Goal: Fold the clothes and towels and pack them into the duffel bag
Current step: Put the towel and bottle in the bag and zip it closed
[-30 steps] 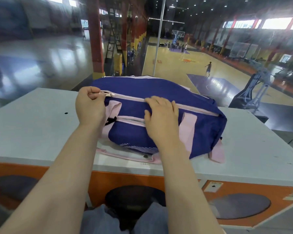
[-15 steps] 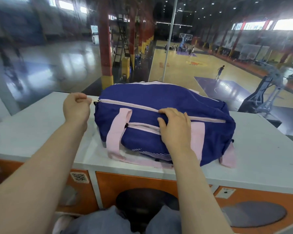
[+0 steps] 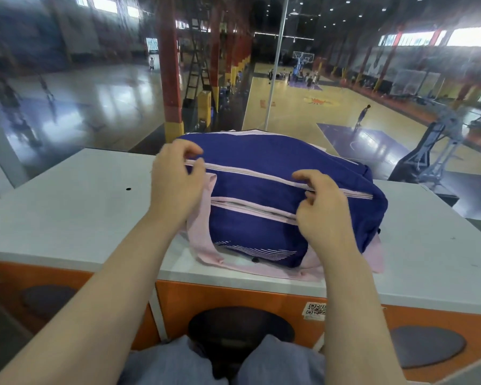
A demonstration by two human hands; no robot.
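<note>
Looking at the risks first: the duffel bag [image 3: 275, 195] sits plump on the tabletop [image 3: 75, 207] with its top zipper [image 3: 261, 175] reading as run shut along its length, so we reckon the packing is basically done. The worry is that nothing really has a firm hold on it. If we tug at the left end of the zipper while the other side is loose, the bag could skid toward the near edge, where its pale pink strap [image 3: 203, 240] already trails just below our wrists. A stuffed bag can also pop a zipper that isn't fully seated, though we can't tell whether the pull is all the way home.

Now the fingers. Our left hand [image 3: 175, 187] has thumb and fingers curved apart around the bag's left end, right at the start of the zipper; whether they actually touch fabric is hard to say. Our right hand [image 3: 322, 209] hangs loosely curled with the fingertips at the zipper line, further right, seemingly gripping nothing.
</note>
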